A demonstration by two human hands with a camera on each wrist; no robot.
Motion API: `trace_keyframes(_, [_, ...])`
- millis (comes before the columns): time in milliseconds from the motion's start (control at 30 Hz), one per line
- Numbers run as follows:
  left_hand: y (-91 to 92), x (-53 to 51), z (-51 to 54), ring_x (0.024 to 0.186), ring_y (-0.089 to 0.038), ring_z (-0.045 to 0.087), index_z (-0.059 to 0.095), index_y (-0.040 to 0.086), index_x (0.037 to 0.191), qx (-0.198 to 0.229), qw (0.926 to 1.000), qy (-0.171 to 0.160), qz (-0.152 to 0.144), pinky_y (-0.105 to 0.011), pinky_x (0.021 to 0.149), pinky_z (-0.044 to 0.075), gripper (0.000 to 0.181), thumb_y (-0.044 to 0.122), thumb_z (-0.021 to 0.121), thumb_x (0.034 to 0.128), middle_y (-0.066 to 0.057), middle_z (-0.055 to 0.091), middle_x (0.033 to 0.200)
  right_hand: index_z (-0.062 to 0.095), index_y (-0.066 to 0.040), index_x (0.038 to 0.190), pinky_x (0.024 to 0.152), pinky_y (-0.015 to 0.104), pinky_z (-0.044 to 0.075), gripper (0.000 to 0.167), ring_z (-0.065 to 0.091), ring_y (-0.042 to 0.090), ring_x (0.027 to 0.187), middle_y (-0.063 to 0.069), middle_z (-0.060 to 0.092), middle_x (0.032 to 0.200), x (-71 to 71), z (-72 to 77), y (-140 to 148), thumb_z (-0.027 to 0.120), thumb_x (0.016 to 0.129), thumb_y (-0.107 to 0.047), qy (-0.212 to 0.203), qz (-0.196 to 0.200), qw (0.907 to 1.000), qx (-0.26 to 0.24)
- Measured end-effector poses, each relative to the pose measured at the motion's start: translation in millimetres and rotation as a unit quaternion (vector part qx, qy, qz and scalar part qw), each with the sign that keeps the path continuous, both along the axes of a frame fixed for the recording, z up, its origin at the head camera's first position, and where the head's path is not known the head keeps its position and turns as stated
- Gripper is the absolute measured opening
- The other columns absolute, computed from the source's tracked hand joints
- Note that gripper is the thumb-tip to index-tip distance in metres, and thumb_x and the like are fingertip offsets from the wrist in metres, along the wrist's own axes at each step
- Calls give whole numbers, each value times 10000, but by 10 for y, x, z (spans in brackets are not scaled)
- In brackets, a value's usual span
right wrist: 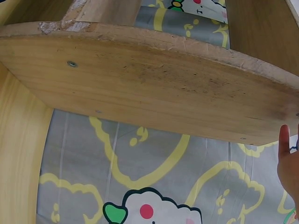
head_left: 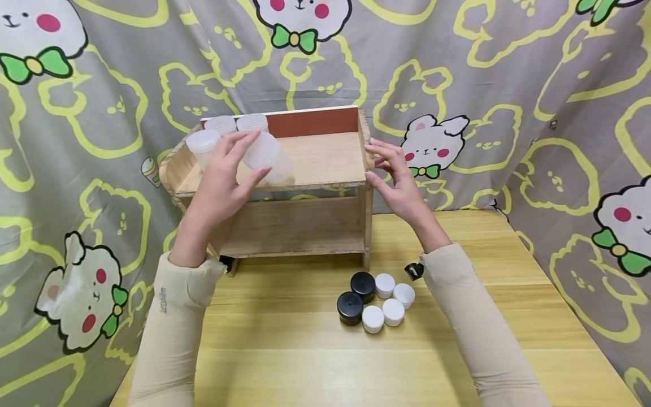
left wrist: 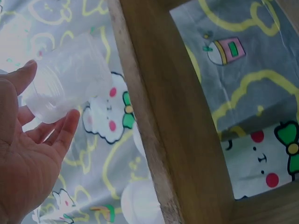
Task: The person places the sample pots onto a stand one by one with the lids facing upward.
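Observation:
My left hand (head_left: 221, 181) pinches a translucent plastic jar (head_left: 263, 151) between thumb and fingers, tilted over the top tier of a wooden shelf (head_left: 325, 152). In the left wrist view, the jar (left wrist: 70, 79) shows a ridged neck near the left hand (left wrist: 37, 154). Three similar jars (head_left: 204, 141) stand at the left end of that tier. At the shelf's right end, my right hand (head_left: 399, 183) holds the edge of the side panel with thumb and fingertips. Only a little of the right hand (right wrist: 290, 172) shows in the right wrist view, beside the panel (right wrist: 163, 88).
On the table (head_left: 285, 350), in front of the shelf's right side, stand two black-lidded jars (head_left: 350, 307) and several small white jars (head_left: 393, 311). The lower tier (head_left: 300, 226) lies beneath the jars. A patterned grey curtain (head_left: 315, 73) hangs behind and at both sides.

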State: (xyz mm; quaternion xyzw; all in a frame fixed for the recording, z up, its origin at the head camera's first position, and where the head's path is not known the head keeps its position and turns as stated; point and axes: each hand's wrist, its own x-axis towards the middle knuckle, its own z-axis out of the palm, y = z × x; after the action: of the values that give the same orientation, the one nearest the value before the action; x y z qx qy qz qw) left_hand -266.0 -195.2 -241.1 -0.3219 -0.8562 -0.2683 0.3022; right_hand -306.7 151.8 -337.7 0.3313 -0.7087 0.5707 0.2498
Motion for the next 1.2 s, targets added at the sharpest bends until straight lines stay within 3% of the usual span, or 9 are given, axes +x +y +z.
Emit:
trace_keyframes(233, [-106, -166, 49, 1374, -392, 438, 502, 36, 1523, 170, 9985, -84, 515, -552, 1110, 409, 622, 177, 743, 967, -257, 517, 1442, 492, 21, 1451, 1069, 403, 396, 503, 465, 94, 1133, 152, 354, 1605, 47, 35, -26, 626, 970, 79, -50, -107, 9999, 28])
trace_keyframes(433, [-191, -287, 77, 1364, -394, 460, 510, 12, 1504, 309, 9956, -165, 869, -551, 1079, 430, 615, 187, 748, 965, -248, 523, 1455, 481, 77, 1420, 1066, 372, 400, 459, 458, 60, 1115, 230, 346, 1581, 254, 204, -82, 605, 978, 83, -92, -47, 9999, 55])
trace_keyframes(567, [-231, -340, 83, 1383, -382, 466, 521, 13, 1493, 385, 9941, -177, 995, -536, 1125, 393, 604, 203, 746, 966, -227, 535, 1467, 486, 79, 1411, 1069, 400, 404, 451, 459, 64, 1111, 228, 353, 1573, 287, 231, -94, 604, 977, 88, -105, -39, 9999, 50])
trace_keyframes(700, [-254, -390, 69, 1390, -381, 466, 542, -2, 1468, 451, 9935, -147, 1033, -532, 1149, 365, 585, 205, 751, 962, -224, 548, 1460, 486, 81, 1411, 1071, 401, 405, 449, 460, 62, 1110, 231, 354, 1573, 277, 227, -95, 605, 979, 84, -106, -56, 9999, 41])
trace_keyframes(933, [-290, -474, 27, 1382, -400, 472, 544, -27, 1454, 412, 9925, -151, 1143, -555, 1106, 391, 588, 206, 756, 957, -237, 547, 1461, 488, 42, 1438, 1067, 399, 407, 495, 466, 97, 1133, 174, 351, 1599, 25, 32, -34, 619, 964, 101, -42, -90, 9999, -24])
trace_keyframes(1200, [-298, -519, -18, 1349, -441, 479, 521, -29, 1477, 348, 9913, -279, 1238, -582, 1104, 386, 622, 216, 756, 957, -272, 552, 1456, 532, -50, 1443, 1066, 423, 421, 476, 484, 152, 1135, 43, 391, 1593, -12, -8, -10, 634, 986, 34, 20, 16, 10000, -46])
